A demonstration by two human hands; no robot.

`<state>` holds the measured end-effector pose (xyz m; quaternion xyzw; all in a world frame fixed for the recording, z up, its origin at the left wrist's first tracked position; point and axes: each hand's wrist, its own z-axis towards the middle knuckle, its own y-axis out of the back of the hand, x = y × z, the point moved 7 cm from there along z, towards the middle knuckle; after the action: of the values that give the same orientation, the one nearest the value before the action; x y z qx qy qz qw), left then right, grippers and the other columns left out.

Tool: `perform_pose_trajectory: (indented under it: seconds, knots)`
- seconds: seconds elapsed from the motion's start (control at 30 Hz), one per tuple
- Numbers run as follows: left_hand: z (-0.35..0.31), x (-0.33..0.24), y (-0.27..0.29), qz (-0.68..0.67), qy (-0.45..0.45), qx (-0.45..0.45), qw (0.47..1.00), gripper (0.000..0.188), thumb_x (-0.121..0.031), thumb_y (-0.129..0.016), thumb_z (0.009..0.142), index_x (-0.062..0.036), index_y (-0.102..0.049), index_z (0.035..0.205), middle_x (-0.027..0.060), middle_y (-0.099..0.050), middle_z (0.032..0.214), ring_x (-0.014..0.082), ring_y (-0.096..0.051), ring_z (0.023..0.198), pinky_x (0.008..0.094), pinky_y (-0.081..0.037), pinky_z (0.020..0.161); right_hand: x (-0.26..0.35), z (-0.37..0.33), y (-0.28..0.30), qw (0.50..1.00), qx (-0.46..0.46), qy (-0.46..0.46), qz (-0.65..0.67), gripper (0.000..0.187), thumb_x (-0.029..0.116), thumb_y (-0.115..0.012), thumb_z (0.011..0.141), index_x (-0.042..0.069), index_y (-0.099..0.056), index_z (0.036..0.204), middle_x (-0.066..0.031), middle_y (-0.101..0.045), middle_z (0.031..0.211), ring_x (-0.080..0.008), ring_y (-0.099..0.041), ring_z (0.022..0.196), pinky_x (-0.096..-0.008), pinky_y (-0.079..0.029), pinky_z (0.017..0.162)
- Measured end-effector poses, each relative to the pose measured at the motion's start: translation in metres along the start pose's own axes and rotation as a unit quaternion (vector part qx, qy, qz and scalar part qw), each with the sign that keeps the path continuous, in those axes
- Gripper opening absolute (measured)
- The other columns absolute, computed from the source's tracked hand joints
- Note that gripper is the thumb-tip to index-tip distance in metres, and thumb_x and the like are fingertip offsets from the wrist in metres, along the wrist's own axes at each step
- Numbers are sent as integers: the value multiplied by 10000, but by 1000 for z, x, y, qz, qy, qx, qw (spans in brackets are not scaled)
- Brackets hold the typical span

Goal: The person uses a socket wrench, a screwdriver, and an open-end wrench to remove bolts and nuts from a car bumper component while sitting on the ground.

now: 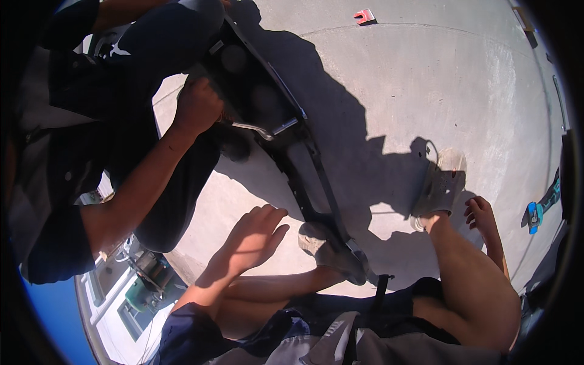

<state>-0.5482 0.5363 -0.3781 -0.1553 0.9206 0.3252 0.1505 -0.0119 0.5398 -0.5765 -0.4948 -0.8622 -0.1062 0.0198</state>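
Observation:
My left hand (258, 237) is held out over the ground with its fingers stretched and nothing in it. It hovers to the left of a long black part (292, 167), which has a wide, box-like far end and a narrow frame running toward me. The near end of that part lies against my left shoe (331, 252). Beside my right knee hangs my right hand (480, 216), its fingers loosely bent and apart, holding nothing. A co-worker's hand (198, 106) is closed at the left edge of the wide end; what it grips there is hidden.
A co-worker in dark clothes crouches at the left. On the pale concrete floor (426, 91) a small red-and-white notched piece (365, 17) lies far off. A teal and black power tool (541, 210) is at the far right. My right shoe (447, 179) stands on the floor.

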Motion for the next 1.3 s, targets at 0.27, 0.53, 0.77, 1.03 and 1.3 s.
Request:
perform_pose_trajectory:
  seconds: [0.27, 0.53, 0.77, 1.03, 1.3]
  knots:
    - [7, -4, -2, 5, -1, 7, 1000, 260, -145, -581, 912, -15, -585, 1138, 158, -616, 1042, 317, -605, 950, 384, -502, 828, -79, -10, 2, 970, 8, -101, 219, 223, 297, -496, 981, 96, -590, 1000, 2, -571, 728, -90, -527, 569, -224, -393, 462]
    - [9, 0, -5, 11, 22, 22, 999, 267, -149, -567, 923, -14, -583, 1153, 167, -612, 1079, 323, -602, 981, 383, -496, 856, -53, -14, 0, 986, -10, -74, 152, 219, 302, -506, 978, 104, -593, 1005, 9, -570, 730, -79, -524, 580, -224, -388, 469]
    - [9, -7, 1, 0, 33, 15, 999, 270, -144, -580, 913, -11, -590, 1148, 163, -618, 1062, 326, -603, 972, 383, -499, 845, -45, -9, 1, 991, -32, -65, 115, 217, 312, -517, 966, 113, -595, 1005, 18, -572, 737, -67, -526, 587, -216, -390, 480]
    - [13, -4, -6, -17, 19, 20, 999, 269, -131, -588, 903, 7, -592, 1134, 174, -624, 1053, 333, -604, 979, 386, -506, 844, -42, -12, -2, 992, -20, -53, 117, 220, 320, -527, 956, 117, -600, 997, 20, -580, 752, -68, -529, 592, -210, -396, 491]
    - [17, -3, -6, -19, 42, 46, 998, 270, -140, -578, 907, 11, -595, 1130, 186, -625, 1065, 355, -600, 996, 405, -497, 866, -51, -9, 3, 992, -34, -62, 104, 222, 325, -518, 963, 122, -599, 1002, 14, -580, 745, -70, -528, 577, -213, -395, 470]
